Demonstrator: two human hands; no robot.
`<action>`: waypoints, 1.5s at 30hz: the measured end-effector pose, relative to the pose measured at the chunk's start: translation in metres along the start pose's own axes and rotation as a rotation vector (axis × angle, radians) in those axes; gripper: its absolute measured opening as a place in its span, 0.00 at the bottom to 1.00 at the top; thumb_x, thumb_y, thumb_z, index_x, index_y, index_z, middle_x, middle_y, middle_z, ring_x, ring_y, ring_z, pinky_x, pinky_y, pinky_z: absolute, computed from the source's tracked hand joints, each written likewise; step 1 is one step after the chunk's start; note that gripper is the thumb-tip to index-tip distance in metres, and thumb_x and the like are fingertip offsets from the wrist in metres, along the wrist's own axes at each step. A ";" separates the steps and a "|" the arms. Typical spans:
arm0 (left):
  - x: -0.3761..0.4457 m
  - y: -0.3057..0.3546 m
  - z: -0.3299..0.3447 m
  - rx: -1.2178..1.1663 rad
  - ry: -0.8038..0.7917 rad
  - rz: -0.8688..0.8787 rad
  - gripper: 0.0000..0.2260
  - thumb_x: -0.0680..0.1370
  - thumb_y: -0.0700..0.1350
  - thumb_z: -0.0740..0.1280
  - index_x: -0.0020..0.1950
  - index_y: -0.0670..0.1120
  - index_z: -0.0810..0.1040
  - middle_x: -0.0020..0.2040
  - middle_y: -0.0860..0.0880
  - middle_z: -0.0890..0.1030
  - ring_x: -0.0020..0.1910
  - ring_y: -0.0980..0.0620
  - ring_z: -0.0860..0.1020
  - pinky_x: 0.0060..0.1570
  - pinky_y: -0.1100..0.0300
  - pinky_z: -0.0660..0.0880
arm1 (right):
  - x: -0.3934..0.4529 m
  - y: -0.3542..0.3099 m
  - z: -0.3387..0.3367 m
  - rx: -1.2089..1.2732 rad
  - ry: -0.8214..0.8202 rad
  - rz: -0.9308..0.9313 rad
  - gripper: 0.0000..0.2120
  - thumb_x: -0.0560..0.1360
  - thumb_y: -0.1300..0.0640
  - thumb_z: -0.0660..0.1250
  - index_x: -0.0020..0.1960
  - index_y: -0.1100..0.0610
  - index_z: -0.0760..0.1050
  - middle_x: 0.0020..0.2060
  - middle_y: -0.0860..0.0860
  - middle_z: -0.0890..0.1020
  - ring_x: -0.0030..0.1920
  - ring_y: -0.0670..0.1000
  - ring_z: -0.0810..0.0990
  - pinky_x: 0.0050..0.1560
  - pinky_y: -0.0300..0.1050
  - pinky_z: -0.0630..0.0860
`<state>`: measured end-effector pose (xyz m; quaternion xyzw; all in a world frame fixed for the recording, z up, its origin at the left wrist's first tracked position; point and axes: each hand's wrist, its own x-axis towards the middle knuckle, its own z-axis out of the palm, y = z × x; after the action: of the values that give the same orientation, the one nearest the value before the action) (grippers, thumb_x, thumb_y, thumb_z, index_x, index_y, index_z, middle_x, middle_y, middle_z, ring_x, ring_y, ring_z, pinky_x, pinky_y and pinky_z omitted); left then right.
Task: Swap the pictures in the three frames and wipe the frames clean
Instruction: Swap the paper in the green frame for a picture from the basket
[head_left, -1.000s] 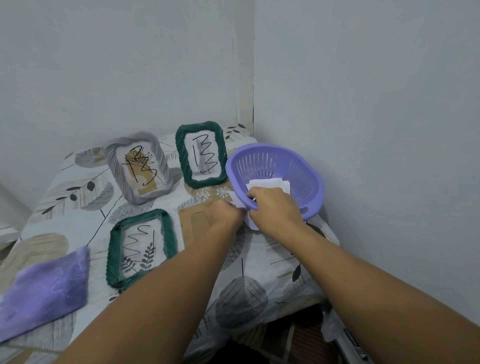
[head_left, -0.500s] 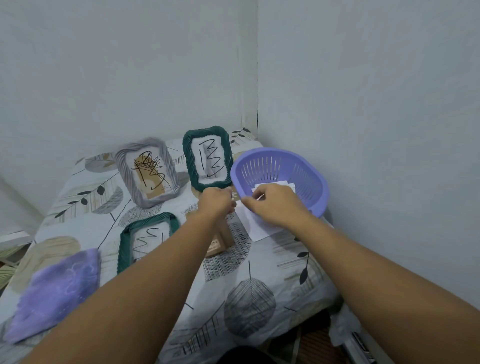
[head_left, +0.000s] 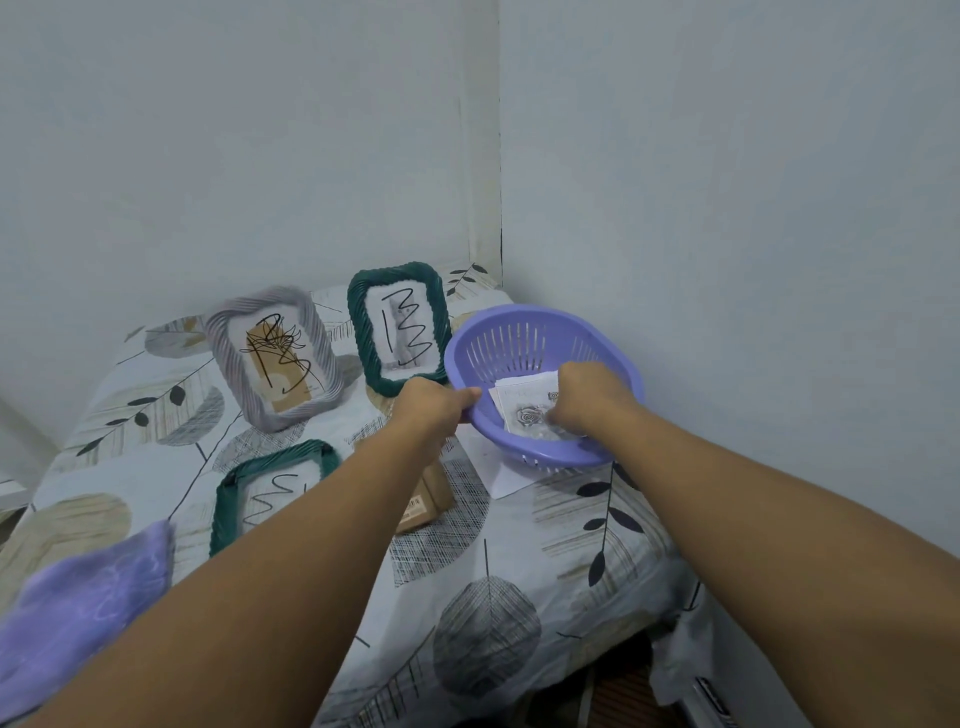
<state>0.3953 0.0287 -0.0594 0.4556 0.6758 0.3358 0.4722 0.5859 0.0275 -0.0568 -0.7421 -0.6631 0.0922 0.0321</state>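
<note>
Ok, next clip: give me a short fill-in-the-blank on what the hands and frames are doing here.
1. The left hand grips the rim of the purple ____.
2. The right hand reaches into the basket onto a stack of ____.
3. The grey frame stands beside a ____ frame.
4. A purple ____ lies at the table's near left corner.

Missing words: basket; pictures; green; cloth

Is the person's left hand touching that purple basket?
Touching. In the head view, the left hand grips the near-left rim of the purple basket, its fingers curled over the edge with no gap visible.
</note>
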 end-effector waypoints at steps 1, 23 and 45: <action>0.000 0.001 0.000 0.008 -0.004 0.005 0.13 0.79 0.46 0.74 0.46 0.35 0.82 0.33 0.43 0.78 0.24 0.50 0.67 0.28 0.60 0.64 | -0.001 0.000 0.002 0.007 -0.007 0.012 0.13 0.74 0.56 0.72 0.57 0.57 0.75 0.54 0.55 0.82 0.52 0.58 0.80 0.42 0.44 0.70; -0.008 0.004 -0.002 0.063 -0.012 0.065 0.12 0.79 0.46 0.74 0.46 0.36 0.84 0.33 0.46 0.81 0.14 0.60 0.68 0.27 0.62 0.65 | -0.007 -0.004 0.003 0.031 -0.010 0.090 0.14 0.77 0.64 0.61 0.62 0.58 0.74 0.60 0.56 0.79 0.58 0.59 0.79 0.47 0.47 0.71; -0.031 0.027 -0.010 0.066 0.216 0.412 0.15 0.79 0.57 0.70 0.48 0.45 0.83 0.43 0.48 0.84 0.44 0.50 0.81 0.50 0.51 0.80 | -0.020 -0.039 -0.015 0.408 0.444 -0.203 0.08 0.81 0.51 0.61 0.47 0.54 0.74 0.40 0.49 0.81 0.42 0.55 0.78 0.40 0.53 0.77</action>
<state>0.3977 0.0094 -0.0221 0.5605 0.6258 0.4496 0.3034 0.5487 0.0129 -0.0335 -0.6524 -0.6785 0.0552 0.3331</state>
